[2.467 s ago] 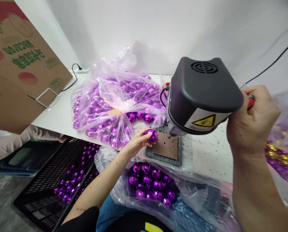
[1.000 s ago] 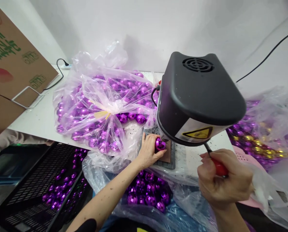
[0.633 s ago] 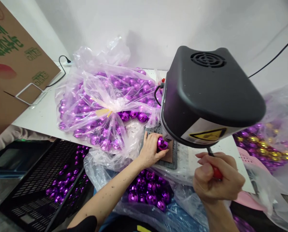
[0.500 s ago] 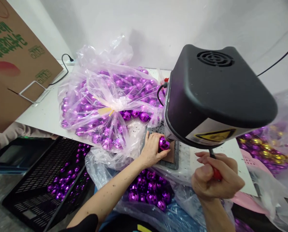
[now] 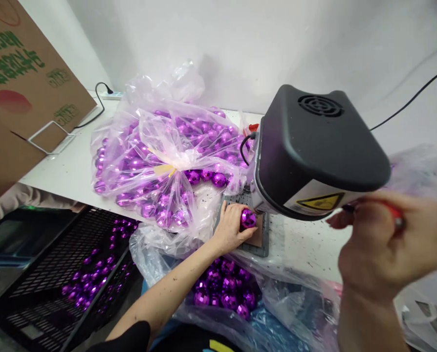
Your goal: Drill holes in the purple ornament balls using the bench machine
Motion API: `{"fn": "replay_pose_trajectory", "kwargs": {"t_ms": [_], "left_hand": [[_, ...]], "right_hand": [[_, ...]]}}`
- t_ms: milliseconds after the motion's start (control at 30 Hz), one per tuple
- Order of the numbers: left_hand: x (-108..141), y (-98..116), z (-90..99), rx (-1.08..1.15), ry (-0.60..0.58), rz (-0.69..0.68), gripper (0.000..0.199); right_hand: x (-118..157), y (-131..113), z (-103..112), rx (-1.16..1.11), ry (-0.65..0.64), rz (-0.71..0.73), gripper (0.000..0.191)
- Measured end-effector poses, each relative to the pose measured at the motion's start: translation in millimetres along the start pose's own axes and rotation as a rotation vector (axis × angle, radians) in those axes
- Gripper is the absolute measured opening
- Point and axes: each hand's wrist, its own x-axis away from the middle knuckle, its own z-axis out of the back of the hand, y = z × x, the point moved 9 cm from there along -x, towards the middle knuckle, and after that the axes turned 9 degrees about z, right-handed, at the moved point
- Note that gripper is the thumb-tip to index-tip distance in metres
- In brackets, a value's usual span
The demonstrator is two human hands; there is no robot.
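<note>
My left hand (image 5: 230,226) is closed on a shiny purple faceted ball (image 5: 248,219), holding it under the black machine head (image 5: 324,142) and over the grey base plate (image 5: 261,247). The thumb and fingers press around the ball's left side. On the right, my right hand (image 5: 390,244) is wrapped round a lever handle with a red grip (image 5: 393,211), beside the machine head. Part of the lever is hidden behind my fingers. Below my left wrist, more purple balls (image 5: 229,288) lie in an open clear plastic bag (image 5: 292,293) by my lap.
A large tied plastic bag (image 5: 178,159) of purple balls covers the white table's left part. At far left stands a cardboard box (image 5: 28,98). A black crate (image 5: 35,278) with small purple balls sits below the table edge. A cable (image 5: 412,100) runs along the right wall.
My right hand has swung up and to the right with the red handle. The machine head appears turned and lower in view. My left hand keeps its hold on the purple ball.
</note>
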Motion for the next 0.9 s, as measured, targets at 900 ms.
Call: {"fn": "replay_pose_trajectory", "kwargs": {"t_ms": [900], "left_hand": [[-89, -53, 99.4, -0.341, 0.082, 0.116, 0.047]], "right_hand": [[-62, 6, -35, -0.140, -0.078, -0.105, 0.041]]}}
